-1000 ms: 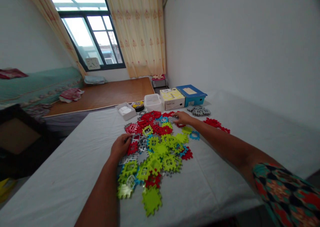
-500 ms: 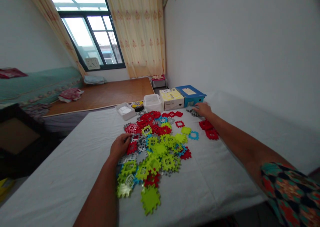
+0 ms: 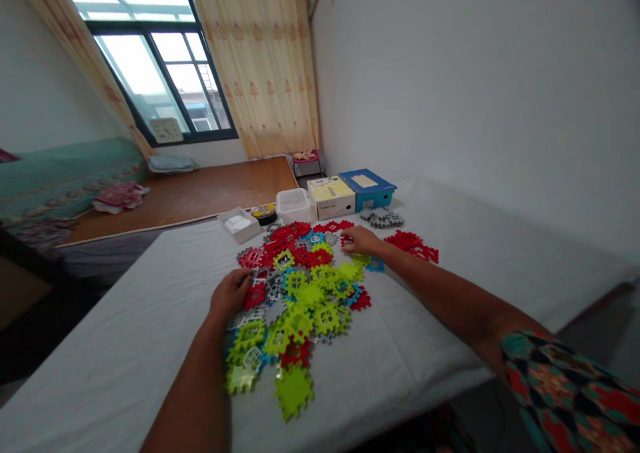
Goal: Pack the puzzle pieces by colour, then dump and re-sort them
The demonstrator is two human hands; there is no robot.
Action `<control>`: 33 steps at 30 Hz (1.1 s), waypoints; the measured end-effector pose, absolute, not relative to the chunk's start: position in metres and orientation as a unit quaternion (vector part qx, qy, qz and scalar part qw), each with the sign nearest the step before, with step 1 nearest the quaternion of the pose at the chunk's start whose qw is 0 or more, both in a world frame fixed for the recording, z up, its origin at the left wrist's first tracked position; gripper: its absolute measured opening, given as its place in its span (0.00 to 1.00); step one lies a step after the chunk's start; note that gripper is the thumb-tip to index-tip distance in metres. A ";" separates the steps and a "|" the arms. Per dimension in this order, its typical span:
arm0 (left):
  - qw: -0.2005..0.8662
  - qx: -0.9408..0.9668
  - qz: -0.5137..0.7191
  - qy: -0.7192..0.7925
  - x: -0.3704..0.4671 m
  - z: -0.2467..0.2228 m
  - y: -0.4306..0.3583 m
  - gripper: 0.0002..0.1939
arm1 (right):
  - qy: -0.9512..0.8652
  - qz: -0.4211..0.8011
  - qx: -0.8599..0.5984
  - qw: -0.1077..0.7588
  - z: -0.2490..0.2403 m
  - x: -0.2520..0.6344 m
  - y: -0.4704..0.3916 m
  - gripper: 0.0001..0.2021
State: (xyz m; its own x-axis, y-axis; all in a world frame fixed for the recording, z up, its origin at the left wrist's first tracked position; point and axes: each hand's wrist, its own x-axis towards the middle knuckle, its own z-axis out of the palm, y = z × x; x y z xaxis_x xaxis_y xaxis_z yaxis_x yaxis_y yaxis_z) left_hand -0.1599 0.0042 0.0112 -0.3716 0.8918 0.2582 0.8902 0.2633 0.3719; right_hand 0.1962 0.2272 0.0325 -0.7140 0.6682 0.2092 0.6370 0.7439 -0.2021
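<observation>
A heap of interlocking plastic building tiles with toothed edges, lime green (image 3: pixel 311 294), red (image 3: pixel 290 236), blue and grey, lies in the middle of the table. My left hand (image 3: pixel 231 294) rests at the heap's left edge, fingers curled together against a red tile (image 3: pixel 255 296); what they hold, if anything, is hidden. Beyond the heap's right side, my right hand (image 3: pixel 364 240) has its fingertips closed on a small red frame tile (image 3: pixel 345 242), partly covered by the hand. Behind my right forearm lie a group of red tiles (image 3: pixel 413 246) and a pile of grey tiles (image 3: pixel 383 218).
Along the table's far side stand a white box (image 3: pixel 240 225), a round black and yellow tin (image 3: pixel 263 214), a clear plastic tub (image 3: pixel 294 206), a yellow and white box (image 3: pixel 331 198) and a blue box (image 3: pixel 367 188). A white cloth (image 3: pixel 165 320) covers the table.
My right hand has come away from the grey tiles by the blue box and moved left and nearer, onto the red frame tile. My left hand keeps its place at the heap.
</observation>
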 end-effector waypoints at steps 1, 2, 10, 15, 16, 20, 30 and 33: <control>0.003 0.561 0.232 0.795 -0.160 0.012 0.004 0.16 | -0.918 0.063 -0.358 0.156 0.039 0.205 0.227 0.21; 0.005 0.562 0.229 0.794 -0.160 0.013 0.004 0.16 | -0.912 0.068 -0.363 0.178 0.047 0.217 0.228 0.21; 0.004 0.562 0.197 0.804 -0.165 0.008 0.008 0.19 | -0.809 0.067 -0.541 0.220 0.065 0.369 0.215 0.17; -0.004 0.558 0.209 0.803 -0.162 0.007 0.007 0.18 | -0.772 0.025 -0.605 0.190 0.040 0.384 0.205 0.21; -0.005 0.557 0.209 0.804 -0.161 0.008 0.006 0.18 | -0.774 0.009 -0.599 0.206 0.039 0.375 0.201 0.21; 0.013 0.545 0.219 0.810 -0.159 0.011 0.005 0.19 | -0.869 0.053 -0.421 0.255 0.046 0.314 0.166 0.17; 0.034 0.513 0.334 0.790 -0.159 0.016 0.001 0.21 | -0.957 0.128 -0.175 0.190 0.038 0.212 0.104 0.19; 0.041 0.519 0.318 0.792 -0.161 0.016 0.003 0.22 | -0.943 0.157 -0.194 0.222 0.043 0.221 0.110 0.10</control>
